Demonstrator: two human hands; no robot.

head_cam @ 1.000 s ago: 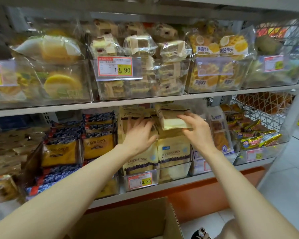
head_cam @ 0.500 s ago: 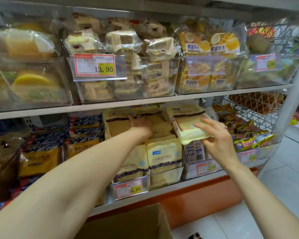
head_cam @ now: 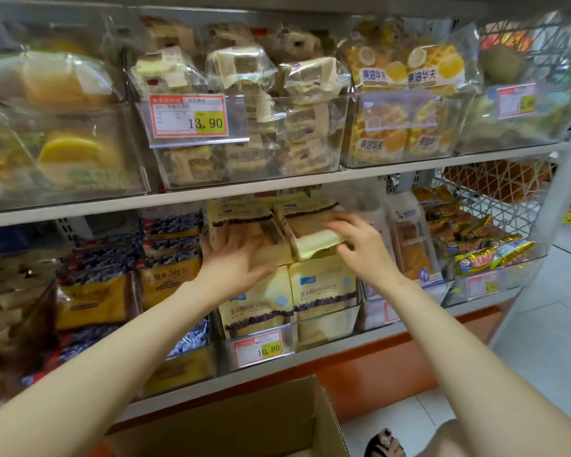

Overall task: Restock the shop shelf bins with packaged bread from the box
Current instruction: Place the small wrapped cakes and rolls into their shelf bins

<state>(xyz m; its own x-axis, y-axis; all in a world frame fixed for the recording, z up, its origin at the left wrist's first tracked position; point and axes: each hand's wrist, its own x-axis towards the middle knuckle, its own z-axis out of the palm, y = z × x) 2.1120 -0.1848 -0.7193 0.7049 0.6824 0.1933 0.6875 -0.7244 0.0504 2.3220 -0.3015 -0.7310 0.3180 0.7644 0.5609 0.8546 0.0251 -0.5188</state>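
Two hands at work: both reach into the middle bin (head_cam: 328, 324) on the lower shelf (head_cam: 343, 350), forearms bare.
Left hand (head_cam: 236, 260): flat and wide, fingers straight and spread, palm pressed on the cream packs stacked (head_cam: 244, 225) at the top of the bin.
Right hand (head_cam: 360, 245): closed on one pale yellow pack (head_cam: 314, 240), fingers over its top, thumb under its right end.
Pack: tilted, left end higher, above the upright front packs (head_cam: 323, 285) and just beside the left hand's stack.
Bin: clear plastic, full of cream bags with a dark band; a tag (head_cam: 261, 348) on its front reads 10.80.
Box (head_cam: 244, 420): brown cardboard, open, on the floor below the shelf at the bottom edge of the view; its inside cannot be seen.
Neighbours: blue and yellow toast bags (head_cam: 167, 275) to the left, a wire basket (head_cam: 508, 222) of gold-wrapped snacks to the right.
Upper shelf (head_cam: 277, 185): clear bins of wrapped cakes and waffles, one tagged 13.90 (head_cam: 188, 116).
Floor: pale tiles, with a sandalled foot (head_cam: 385, 445) beside the box.
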